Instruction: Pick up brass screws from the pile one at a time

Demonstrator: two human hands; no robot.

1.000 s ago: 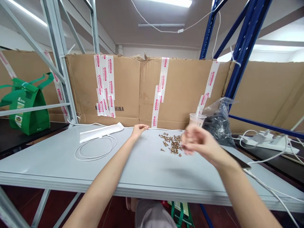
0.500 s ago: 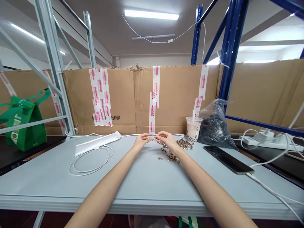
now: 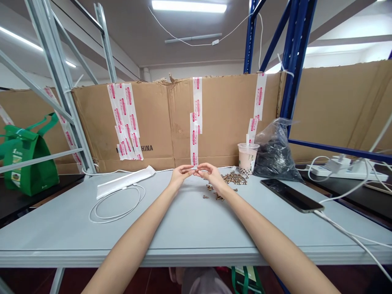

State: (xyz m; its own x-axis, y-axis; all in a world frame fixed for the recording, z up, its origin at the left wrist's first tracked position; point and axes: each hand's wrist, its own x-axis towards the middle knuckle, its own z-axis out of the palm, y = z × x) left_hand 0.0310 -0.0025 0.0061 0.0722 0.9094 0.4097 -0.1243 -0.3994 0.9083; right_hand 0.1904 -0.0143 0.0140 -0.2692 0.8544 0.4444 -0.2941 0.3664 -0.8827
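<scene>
Over the far middle of the table, my left hand (image 3: 180,174) and my right hand (image 3: 212,174) meet fingertip to fingertip. Each is closed in a pinch, and whatever sits between the fingers is too small to make out. Just beyond my right hand lies a pile of small brass-coloured screws (image 3: 235,178), partly hidden by the hand. Below that wrist are a smaller cluster of screws (image 3: 218,197) and one loose screw (image 3: 206,197) lying apart on the grey table (image 3: 196,228).
A drink cup (image 3: 247,160) and a plastic bag of dark pieces (image 3: 275,157) stand behind the pile. A phone (image 3: 290,195) with a cable lies right. On the left are a white strip-like sleeve (image 3: 125,182) and a coiled cable (image 3: 118,220). Cardboard (image 3: 226,122) walls the back.
My hands have come together, so their fingertips now meet where a small gap showed before. The whole view has shifted slightly; the table items stay in place.
</scene>
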